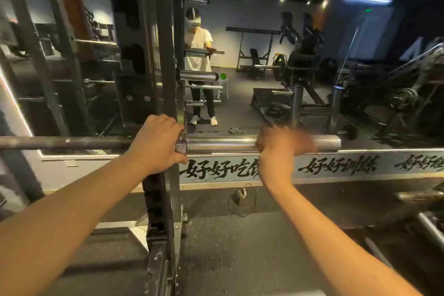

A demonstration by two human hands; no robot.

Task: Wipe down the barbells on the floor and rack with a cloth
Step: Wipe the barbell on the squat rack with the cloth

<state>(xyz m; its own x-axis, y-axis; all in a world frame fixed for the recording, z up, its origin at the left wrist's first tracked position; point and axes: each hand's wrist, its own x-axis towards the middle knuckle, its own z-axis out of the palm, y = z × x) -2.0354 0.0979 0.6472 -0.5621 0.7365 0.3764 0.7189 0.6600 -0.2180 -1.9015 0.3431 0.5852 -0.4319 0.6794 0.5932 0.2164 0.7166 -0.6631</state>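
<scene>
Here, mid-frame, the shiny, round steel bar [223,143] lies level. The left hand [156,144] grips its collar tight; the right hand [278,145] (blurry) curls round the smooth sleeve.

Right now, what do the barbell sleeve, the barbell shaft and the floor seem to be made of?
The barbell sleeve looks like polished, probably chromed steel: it mirrors the lights brightly. The barbell shaft seems duller, darker steel with faint highlights. The floor is likely rubber matting: matte black, finely speckled.
</scene>
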